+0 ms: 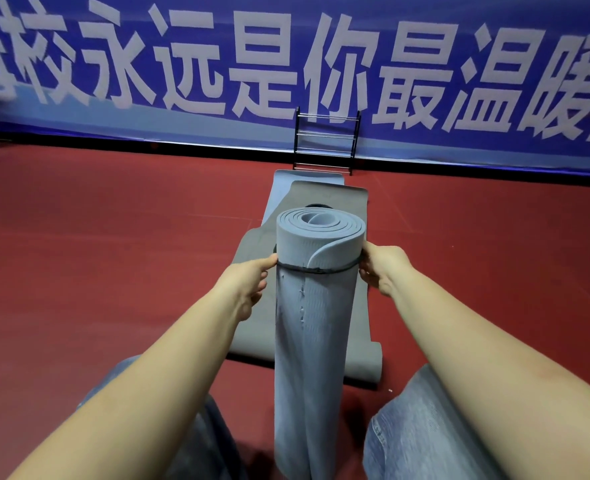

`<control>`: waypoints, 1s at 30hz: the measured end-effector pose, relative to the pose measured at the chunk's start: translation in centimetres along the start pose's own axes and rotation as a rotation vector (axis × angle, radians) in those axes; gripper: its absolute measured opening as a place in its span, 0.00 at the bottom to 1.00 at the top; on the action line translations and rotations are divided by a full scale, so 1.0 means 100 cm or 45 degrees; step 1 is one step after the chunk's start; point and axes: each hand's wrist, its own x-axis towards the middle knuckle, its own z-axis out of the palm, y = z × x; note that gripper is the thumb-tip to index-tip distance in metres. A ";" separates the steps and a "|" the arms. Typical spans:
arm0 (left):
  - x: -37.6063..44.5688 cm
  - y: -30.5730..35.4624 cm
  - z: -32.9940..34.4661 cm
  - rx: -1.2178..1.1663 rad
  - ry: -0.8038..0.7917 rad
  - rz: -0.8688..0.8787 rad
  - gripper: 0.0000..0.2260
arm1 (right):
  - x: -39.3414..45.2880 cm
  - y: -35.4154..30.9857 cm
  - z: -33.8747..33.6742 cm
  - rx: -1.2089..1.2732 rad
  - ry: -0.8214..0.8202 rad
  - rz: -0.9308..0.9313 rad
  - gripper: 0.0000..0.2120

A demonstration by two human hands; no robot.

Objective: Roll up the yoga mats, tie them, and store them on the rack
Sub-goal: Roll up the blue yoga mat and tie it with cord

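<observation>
Near centre, between the knees: left hand point(252, 277) pinches a thin dark elastic band point(316, 269) at the left flank of the upright rolled blue-grey foam yoga mat point(312, 323). Right hand point(381, 268) pinches the same band on the right flank; probably seating it to keep the roll tight. Behind, flat grey mat point(328, 195) awaits rolling. Far right of centre, black metal tiered rack point(326, 142) against the banner.

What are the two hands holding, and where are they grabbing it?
Both hands hold the rolled blue mat near its top end: the left hand and the right hand grip its sides at the dark strap.
</observation>
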 end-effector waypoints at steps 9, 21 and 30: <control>0.015 -0.064 -0.017 0.331 0.065 -0.256 0.13 | 0.005 0.078 -0.006 -0.294 0.025 0.246 0.06; 0.046 -0.104 -0.017 0.408 0.217 -0.336 0.07 | 0.033 0.127 0.008 -0.320 0.043 0.240 0.10; 0.018 -0.081 -0.004 0.152 -0.091 -0.404 0.32 | 0.040 0.128 0.010 -0.154 -0.156 0.143 0.08</control>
